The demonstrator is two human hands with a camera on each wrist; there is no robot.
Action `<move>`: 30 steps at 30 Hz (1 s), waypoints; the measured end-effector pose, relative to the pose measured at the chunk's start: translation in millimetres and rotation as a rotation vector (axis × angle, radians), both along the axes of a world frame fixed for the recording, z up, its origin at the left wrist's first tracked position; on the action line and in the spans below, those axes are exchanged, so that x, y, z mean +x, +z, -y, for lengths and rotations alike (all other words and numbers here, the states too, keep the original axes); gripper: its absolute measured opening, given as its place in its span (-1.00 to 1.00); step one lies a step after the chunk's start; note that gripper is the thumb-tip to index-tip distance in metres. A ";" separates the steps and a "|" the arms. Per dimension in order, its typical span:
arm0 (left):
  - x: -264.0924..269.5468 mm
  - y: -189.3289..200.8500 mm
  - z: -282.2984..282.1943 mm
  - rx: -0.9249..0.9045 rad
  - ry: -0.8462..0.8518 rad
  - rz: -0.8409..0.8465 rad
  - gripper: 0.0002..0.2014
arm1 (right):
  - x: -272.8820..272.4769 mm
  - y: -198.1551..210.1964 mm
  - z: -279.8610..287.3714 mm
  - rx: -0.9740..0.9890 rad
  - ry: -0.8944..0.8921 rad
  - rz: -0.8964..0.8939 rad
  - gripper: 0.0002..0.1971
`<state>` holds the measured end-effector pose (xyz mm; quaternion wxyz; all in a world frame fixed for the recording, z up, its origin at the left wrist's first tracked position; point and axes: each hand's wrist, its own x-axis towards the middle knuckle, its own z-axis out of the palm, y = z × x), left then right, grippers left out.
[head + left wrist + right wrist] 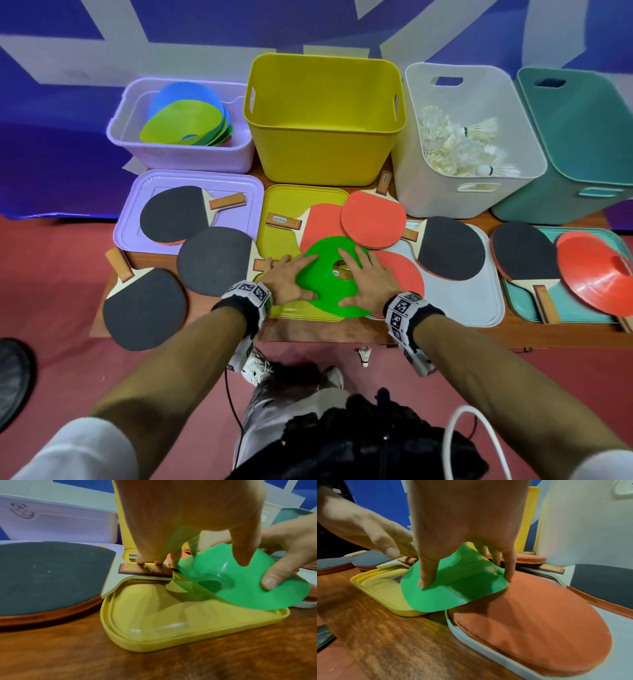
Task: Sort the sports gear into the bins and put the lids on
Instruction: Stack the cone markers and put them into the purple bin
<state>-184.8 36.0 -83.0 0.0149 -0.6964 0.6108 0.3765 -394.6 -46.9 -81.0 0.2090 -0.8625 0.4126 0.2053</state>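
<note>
Cones already sit stacked in the lilac bin (178,150) at 10 o'clock, so we read the green disc cone (323,277) as headed there. Left to right: our left hand (286,279) has fingers spread, some on a paddle handle (147,570), thumb on the cone's rim; our right hand (364,279) pinches the far side, thumb on top. The cone sits tilted between both hands, over the yellow lid (281,240) and a red paddle (530,615).
</note>
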 end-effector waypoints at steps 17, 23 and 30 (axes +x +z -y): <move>14.8 29.2 12.1 -0.133 0.128 -0.196 0.05 | -2.8 40.5 19.7 0.049 -0.101 0.319 0.01; 22.1 39.9 12.5 -0.224 0.124 -0.122 0.07 | 2.1 51.0 31.7 0.168 -0.298 0.549 0.02; 22.8 49.0 10.2 -0.382 0.129 -0.007 0.08 | 9.9 59.9 45.3 0.398 -0.341 0.580 -0.15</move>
